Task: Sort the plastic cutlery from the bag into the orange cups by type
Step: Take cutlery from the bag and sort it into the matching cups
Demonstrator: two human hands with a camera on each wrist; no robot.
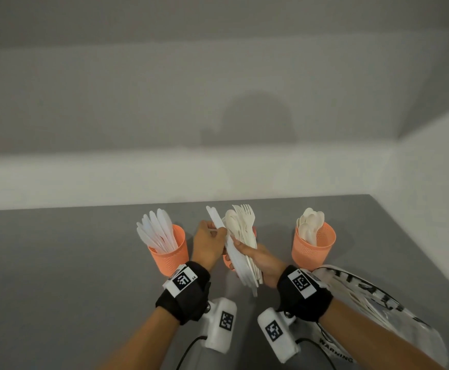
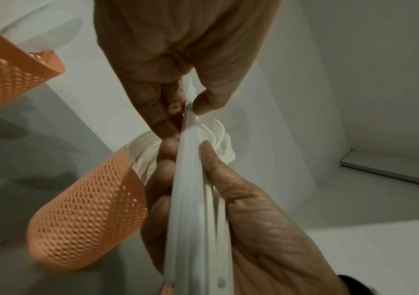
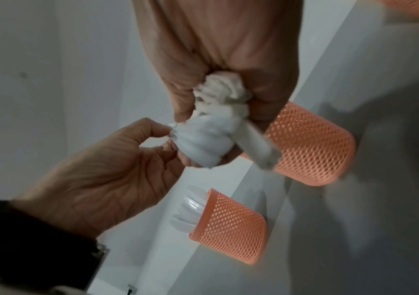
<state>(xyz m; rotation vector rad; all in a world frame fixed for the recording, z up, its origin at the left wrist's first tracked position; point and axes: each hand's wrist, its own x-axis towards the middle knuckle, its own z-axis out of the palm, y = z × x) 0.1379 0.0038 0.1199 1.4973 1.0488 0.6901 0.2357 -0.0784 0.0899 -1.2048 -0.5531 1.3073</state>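
Note:
My right hand [image 1: 256, 257] grips a mixed bundle of white plastic cutlery [image 1: 240, 236], with knives, forks and spoons fanned upward, above the middle orange cup [image 1: 227, 263]. At the bundle's left side my left hand [image 1: 212, 240] pinches one knife [image 1: 215, 218] between thumb and fingers. The left wrist view shows this pinch on the knife [image 2: 190, 111]. The left orange cup [image 1: 168, 253] holds knives. Spoons stand in the right orange cup [image 1: 313, 245]. Forks stand in the middle cup [image 2: 87, 215], which my hands mostly hide in the head view.
The clear plastic bag [image 1: 378, 305] with black print lies at the lower right, under my right forearm, with a few pieces inside. The grey table [image 1: 57, 263] ends at a white wall just behind the cups.

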